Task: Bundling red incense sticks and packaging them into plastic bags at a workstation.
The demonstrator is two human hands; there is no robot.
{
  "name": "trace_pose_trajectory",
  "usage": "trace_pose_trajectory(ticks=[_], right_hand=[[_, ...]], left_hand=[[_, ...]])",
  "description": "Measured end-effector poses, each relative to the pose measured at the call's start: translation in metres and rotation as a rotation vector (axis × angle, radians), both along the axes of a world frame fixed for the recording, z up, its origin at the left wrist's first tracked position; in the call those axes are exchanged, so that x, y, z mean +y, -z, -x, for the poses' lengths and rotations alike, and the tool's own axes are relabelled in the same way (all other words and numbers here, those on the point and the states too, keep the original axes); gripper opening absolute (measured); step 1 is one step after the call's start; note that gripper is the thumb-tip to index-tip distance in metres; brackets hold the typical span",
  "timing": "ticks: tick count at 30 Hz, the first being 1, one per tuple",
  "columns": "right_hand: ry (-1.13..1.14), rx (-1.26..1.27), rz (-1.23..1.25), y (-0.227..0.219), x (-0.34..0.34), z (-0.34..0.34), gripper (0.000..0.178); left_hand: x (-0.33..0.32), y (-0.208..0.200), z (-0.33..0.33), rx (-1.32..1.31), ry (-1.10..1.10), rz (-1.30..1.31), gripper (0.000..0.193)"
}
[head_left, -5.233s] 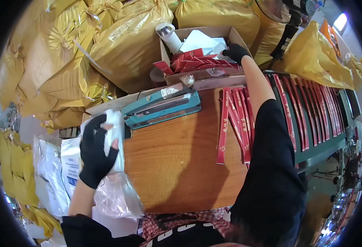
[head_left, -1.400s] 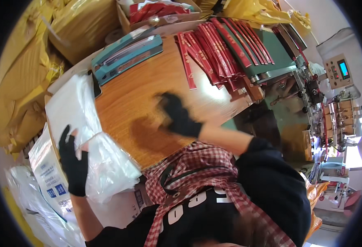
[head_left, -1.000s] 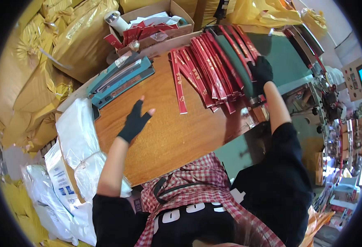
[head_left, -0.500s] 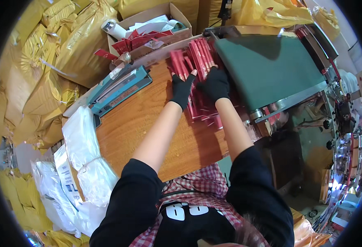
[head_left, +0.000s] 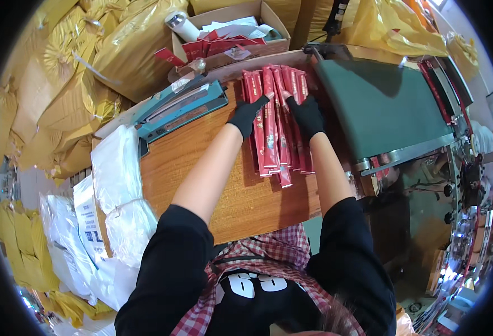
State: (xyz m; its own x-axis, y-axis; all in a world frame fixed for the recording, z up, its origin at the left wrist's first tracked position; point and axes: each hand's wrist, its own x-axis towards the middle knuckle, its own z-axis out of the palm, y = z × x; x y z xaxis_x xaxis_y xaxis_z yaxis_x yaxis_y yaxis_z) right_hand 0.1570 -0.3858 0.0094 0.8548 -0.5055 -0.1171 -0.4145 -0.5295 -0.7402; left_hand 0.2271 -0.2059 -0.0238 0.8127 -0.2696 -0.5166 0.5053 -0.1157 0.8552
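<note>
A loose pile of long, narrow red packets (head_left: 270,131) lies on the wooden tabletop (head_left: 201,168), their near ends uneven. My left hand (head_left: 248,116), in a black fingerless glove, grips the pile's left side, its thumb lying across the packets. On the opposite side my right hand (head_left: 308,115), gloved the same way, holds the right-hand packets with its thumb pointing inward. The other fingers of both hands are mostly hidden. Between the two thumbs a few packets sit higher and overlap at a slant.
To the right stands a machine with a green conveyor belt (head_left: 386,106). A teal tray (head_left: 185,112) sits at the table's left back. Behind is a cardboard box (head_left: 274,47) with papers and a white bottle (head_left: 183,27). Clear plastic bags (head_left: 117,173) lie left, yellow sacks (head_left: 61,106) beyond.
Both hands have come a little nearer to me, and the thumbs now rest on the packets. The packets, blurred and spread before, lie closer together. The view has shifted slightly.
</note>
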Motion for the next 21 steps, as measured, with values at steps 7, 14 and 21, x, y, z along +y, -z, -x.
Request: trace_pose_trajectory(ticks=[7,14,21], right_hand=[[-0.430,-0.239,-1.040,0.025,0.070,0.085,0.039],[-0.370,0.068,-1.301,0.001,0.149,0.181,0.061],[-0.660,0.274,-1.407,0.013,0.191,0.140,0.063]], left_hand=[[0.048,0.008,0.083,0.039,0.151,0.471,0.027],[0.173,-0.030,0.225,-0.100,-0.116,0.325,0.056],[0.186,-0.024,0.221,0.000,-0.363,0.456,0.051]])
